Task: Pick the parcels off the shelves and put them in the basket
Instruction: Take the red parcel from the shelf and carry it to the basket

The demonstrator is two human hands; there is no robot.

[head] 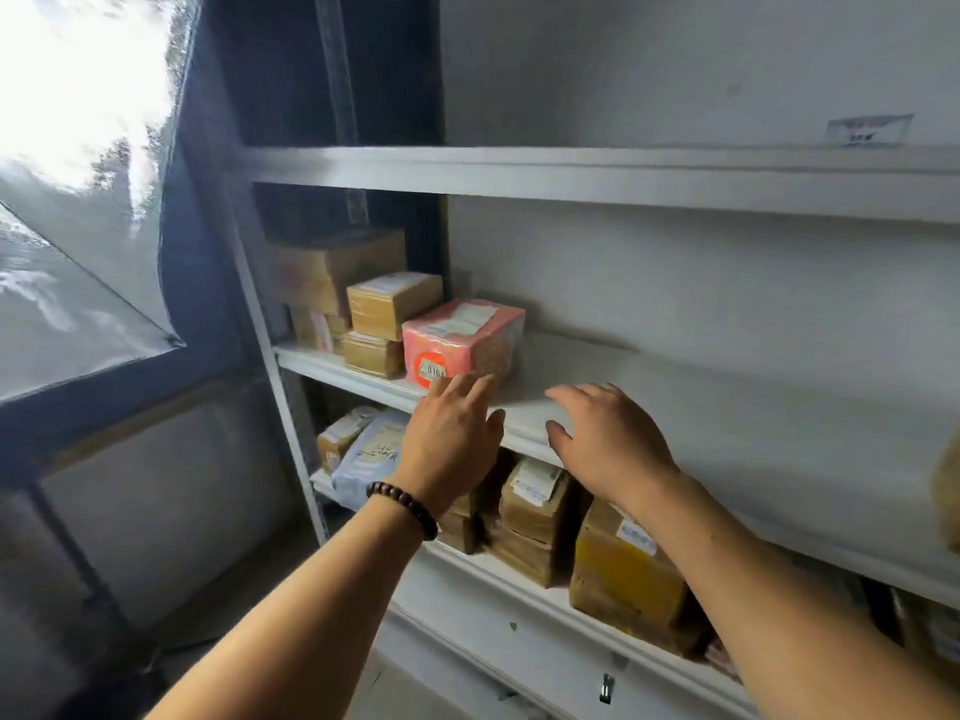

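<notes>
A pink parcel (465, 337) with a red round sticker stands on the middle shelf (675, 387) of a white rack. Left of it are stacked brown parcels (392, 304). My left hand (452, 439), with a bead bracelet on the wrist, reaches up with straight fingers; its fingertips are just at the pink parcel's front lower edge. My right hand (602, 439) is spread open over the shelf's front edge, to the right of the pink parcel, holding nothing. More brown parcels (535, 517), a yellow-taped box (628, 579) and a grey mailer bag (371, 454) lie on the shelf below. No basket is in view.
An upper shelf (571, 174) holds nothing visible except a label on the wall (867, 129). A dark-framed window (93, 200) stands to the left of the rack. Another parcel's edge (948, 491) shows at the far right.
</notes>
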